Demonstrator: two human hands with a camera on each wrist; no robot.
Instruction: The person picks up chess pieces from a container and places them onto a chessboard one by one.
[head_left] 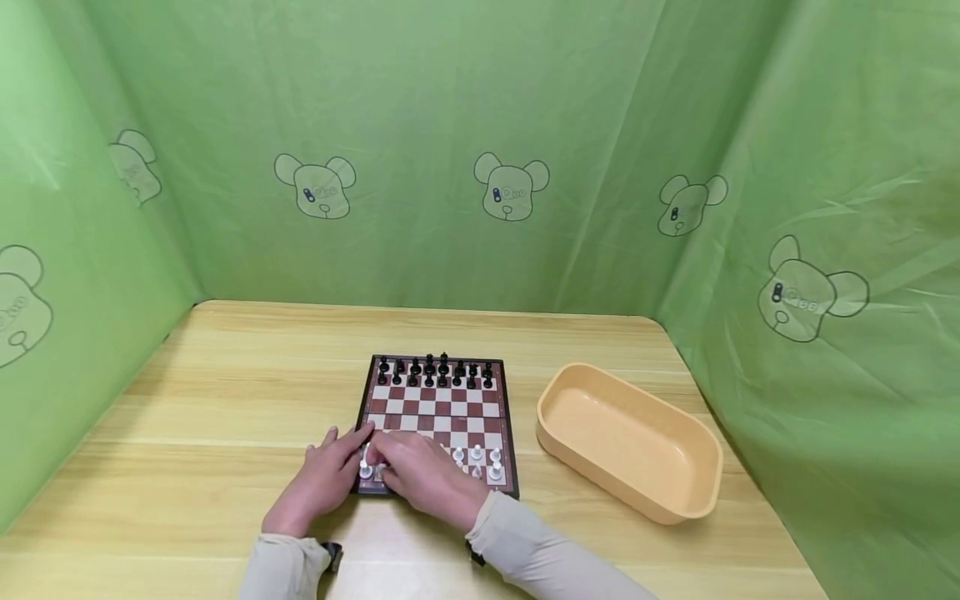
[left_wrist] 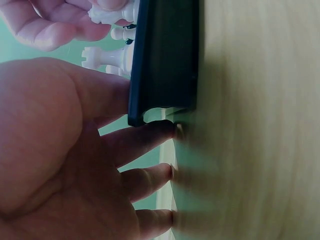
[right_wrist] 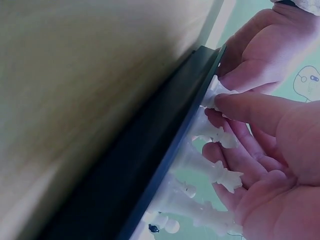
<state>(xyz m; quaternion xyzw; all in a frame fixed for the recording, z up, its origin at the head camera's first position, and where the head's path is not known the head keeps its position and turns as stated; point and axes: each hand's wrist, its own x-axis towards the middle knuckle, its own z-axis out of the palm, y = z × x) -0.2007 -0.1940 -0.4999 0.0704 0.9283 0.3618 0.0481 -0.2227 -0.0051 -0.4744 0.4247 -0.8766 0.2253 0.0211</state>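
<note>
A brown-and-white chessboard (head_left: 450, 409) in a black frame lies on the table, with black pieces (head_left: 429, 371) standing in two rows at its far side. At the board's near left corner, my right hand (head_left: 427, 475) pinches a white knight (left_wrist: 117, 12) between thumb and fingers, close over the squares. A white rook (left_wrist: 107, 58) stands upright in that corner. My left hand (head_left: 318, 485) rests at the left edge, its thumb against the frame and its other fingertips on the table. White pieces (head_left: 476, 454) stand near the front; my right hand hides some of them.
To the right of the board sits an orange rectangular tray (head_left: 600, 481), set at an angle. The wooden table (head_left: 225, 417) is bordered by green curtains (head_left: 420, 250) at the back and both sides.
</note>
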